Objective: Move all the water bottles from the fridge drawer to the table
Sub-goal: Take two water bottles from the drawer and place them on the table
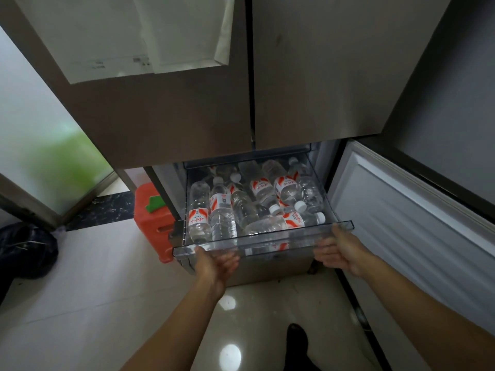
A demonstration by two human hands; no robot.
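Together, left hand (217, 261) and right hand (338, 250) grip drawer (267, 237) rim, water bottles (223, 210) inside.

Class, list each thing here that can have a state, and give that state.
Fridge drawer: pulled out, holding many bottles.
Water bottles: lying on their sides in the drawer.
Upper fridge doors: closed.
Lower fridge door: swung open.
Left hand: grips the drawer's front rim.
Right hand: grips the same rim.

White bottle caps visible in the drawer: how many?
6 white caps: two left of centre, two middle right, one back right, one by the drawer front rim. Some bottles hide theirs.
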